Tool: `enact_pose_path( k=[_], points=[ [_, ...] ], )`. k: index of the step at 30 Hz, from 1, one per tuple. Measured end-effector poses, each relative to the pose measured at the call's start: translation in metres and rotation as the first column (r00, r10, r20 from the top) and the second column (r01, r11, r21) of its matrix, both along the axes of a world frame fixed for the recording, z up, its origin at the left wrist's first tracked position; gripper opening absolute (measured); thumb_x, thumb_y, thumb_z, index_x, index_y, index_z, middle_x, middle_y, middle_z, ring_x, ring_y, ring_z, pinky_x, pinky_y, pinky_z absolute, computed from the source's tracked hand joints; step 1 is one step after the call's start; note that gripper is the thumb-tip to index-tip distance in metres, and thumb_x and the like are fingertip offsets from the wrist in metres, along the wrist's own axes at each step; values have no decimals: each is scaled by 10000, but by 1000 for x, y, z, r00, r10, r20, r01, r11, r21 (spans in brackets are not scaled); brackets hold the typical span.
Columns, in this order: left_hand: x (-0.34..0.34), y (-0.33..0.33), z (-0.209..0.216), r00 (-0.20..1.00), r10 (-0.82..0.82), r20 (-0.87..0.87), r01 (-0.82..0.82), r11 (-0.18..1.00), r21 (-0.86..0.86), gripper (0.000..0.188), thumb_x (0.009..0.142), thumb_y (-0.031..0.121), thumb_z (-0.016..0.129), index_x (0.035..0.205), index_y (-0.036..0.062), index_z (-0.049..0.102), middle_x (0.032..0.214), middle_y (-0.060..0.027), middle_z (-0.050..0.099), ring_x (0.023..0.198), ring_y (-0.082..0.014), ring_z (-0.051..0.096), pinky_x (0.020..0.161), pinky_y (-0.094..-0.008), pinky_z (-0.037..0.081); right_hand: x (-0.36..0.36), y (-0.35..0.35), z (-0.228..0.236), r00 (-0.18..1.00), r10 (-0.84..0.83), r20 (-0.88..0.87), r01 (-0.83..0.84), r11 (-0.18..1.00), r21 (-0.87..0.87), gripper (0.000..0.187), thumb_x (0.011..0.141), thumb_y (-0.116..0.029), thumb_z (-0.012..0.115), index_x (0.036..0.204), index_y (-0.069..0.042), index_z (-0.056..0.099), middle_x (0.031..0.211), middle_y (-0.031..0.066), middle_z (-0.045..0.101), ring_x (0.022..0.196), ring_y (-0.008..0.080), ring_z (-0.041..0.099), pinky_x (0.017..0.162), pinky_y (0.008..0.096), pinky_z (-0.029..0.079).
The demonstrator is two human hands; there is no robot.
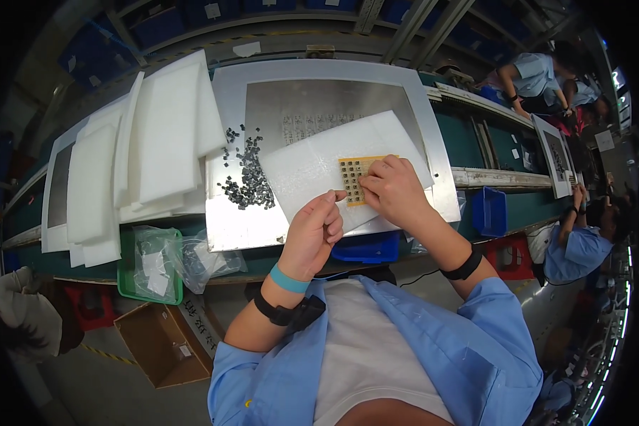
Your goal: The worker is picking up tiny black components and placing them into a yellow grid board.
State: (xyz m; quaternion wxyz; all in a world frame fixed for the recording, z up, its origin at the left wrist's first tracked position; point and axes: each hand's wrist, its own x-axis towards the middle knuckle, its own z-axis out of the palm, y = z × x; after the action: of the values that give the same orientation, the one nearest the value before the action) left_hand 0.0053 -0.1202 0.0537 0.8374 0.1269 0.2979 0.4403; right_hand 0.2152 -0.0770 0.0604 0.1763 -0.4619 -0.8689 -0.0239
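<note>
A small yellow panel (351, 199) with rows of dark square parts lies on a white foam sheet (298, 163). My left hand (315, 231) is at its lower left edge, thumb and index finger pinched together and the other fingers curled. Whatever sits between those fingertips is too small to make out. Over the panel's right side, my right hand (399, 190) has its fingers bent down and drawn together on the parts; it hides that side and anything held there. Left of the foam sheet, a loose heap of small black parts (252, 177) is spread on the metal plate (227, 226).
Tall white foam sheets (167, 131) lean in a stack at left. Below the bench edge are a green bin (126, 273) with plastic bags, a blue tray (376, 246) and a cardboard box (156, 348). A blue bin (490, 211) stands at right. Other people work farther right.
</note>
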Motion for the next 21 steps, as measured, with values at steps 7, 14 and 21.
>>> enact_pose_path(
  k=[7,14,21],
  points=[
    [12,-12,10,1000,-13,-7,12,1000,-15,284,1046,263,528,1158,5,569,690,55,347,599,-59,341,521,-206,299,7,-25,18,970,-46,-240,41,999,-24,191,738,-102,754,927,-82,729,914,51,608,894,256,580,779,384,470],
    [27,-17,26,998,-28,-55,28,1000,-3,227,1035,276,552,1070,57,600,680,62,348,590,-54,336,514,-205,289,-13,-44,50,848,6,-531,-55,996,-77,210,723,-66,780,919,-50,707,943,86,625,921,285,590,792,372,493],
    [36,-20,21,999,-13,-50,11,999,-42,205,1007,250,600,1049,50,621,670,66,357,591,-59,352,512,-217,286,-2,-47,44,844,-2,-537,-46,996,-76,164,724,-41,770,872,-41,700,917,92,630,914,289,595,793,371,496]
  ],
)
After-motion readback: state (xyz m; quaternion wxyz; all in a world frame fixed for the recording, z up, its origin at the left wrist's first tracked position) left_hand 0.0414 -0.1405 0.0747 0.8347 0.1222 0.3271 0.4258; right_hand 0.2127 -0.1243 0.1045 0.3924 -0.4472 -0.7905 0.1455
